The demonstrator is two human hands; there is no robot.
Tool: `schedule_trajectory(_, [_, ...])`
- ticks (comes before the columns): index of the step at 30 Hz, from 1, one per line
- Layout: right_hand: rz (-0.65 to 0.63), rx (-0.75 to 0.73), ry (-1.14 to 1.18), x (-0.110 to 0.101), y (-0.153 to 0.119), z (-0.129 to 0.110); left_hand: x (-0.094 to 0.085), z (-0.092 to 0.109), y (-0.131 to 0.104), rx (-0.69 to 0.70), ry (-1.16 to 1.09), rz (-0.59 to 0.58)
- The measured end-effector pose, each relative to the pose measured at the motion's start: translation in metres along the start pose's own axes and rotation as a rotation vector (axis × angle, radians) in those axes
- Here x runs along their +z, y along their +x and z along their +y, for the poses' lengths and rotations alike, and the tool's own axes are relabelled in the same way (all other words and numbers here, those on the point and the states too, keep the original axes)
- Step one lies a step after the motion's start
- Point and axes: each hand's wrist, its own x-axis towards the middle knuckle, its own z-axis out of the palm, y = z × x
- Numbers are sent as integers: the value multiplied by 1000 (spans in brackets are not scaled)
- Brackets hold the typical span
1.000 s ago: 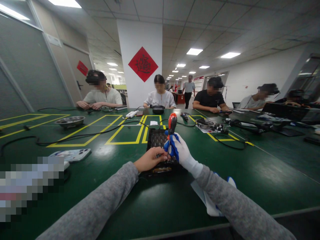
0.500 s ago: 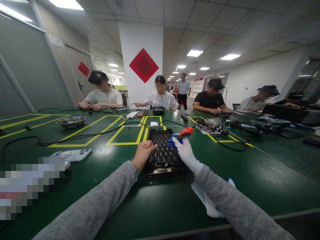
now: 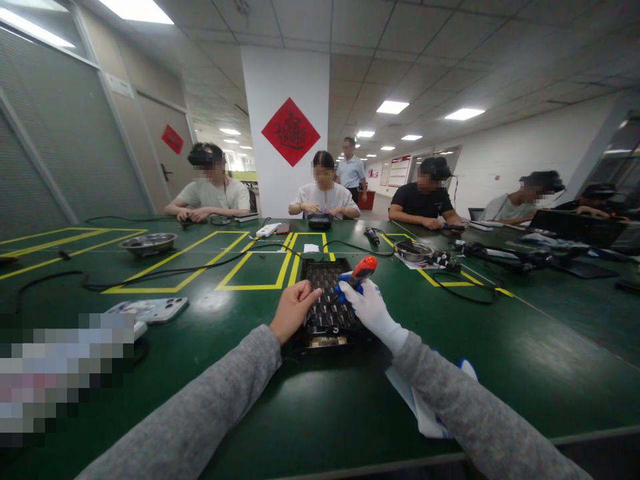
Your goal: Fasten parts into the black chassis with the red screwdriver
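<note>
Inward from the near edge of the green desk (image 3: 320, 413), about midway along it, I have the black tray (image 3: 333, 317) lying flat, its inside filled with rows of small dark shapes. My bare left hand (image 3: 294, 310) is at the tray's left side, fingers curled and thumb reaching over the rim; I cannot tell whether that grip has anything in it. My right hand (image 3: 373, 310), in a white and blue glove, is clenched around the screwdriver (image 3: 364, 268), its red and black handle tilted up above the tray's right side; I can't make out the tip. Under my right forearm, toward the near edge, lies a white and blue cloth (image 3: 425, 417). Left of the tray I see a phone (image 3: 173, 309) beside a pixelated patch, and beyond it a metal bowl (image 3: 149, 245). A black cable (image 3: 165, 272) crosses yellow tape (image 3: 250, 287) toward the far edge, where a small white paper (image 3: 311, 248) and a white power strip (image 3: 268, 231) lie. A metal dish (image 3: 414, 251) sits off to the right, and several people (image 3: 325, 197) sit along the far edge.
</note>
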Motion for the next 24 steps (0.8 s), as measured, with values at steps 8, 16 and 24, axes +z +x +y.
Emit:
schedule_trajectory(8, [156,115,389,-3,6,2,-1,-12,2,27,172,-117])
schedule_trajectory(16, [153,173,562,-2,9,9,0,-22,2,31,321,-193])
schedule_trajectory(24, [141,186,569,-2,7,6,1,-22,3,39,385,-191])
